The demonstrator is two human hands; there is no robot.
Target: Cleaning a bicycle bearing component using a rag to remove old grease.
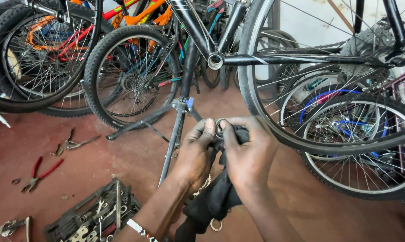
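Observation:
My left hand (197, 151) and my right hand (247, 150) meet in the middle of the view. Between their thumbs and fingertips they pinch a small metal ring-shaped part (219, 127). A black rag (216, 197) is bunched around the part and hangs down between my wrists. Just above stands a black bicycle frame (198, 38) with its open bottom bracket shell (215, 60), held up on a repair stand (177, 125).
The rear wheel (274, 130) of the black bicycle curves close to my right hand. Many other bicycles crowd the back. On the red floor lie red-handled pliers (41, 174), other small tools (72, 143), and a black tool tray (97, 215) at lower left.

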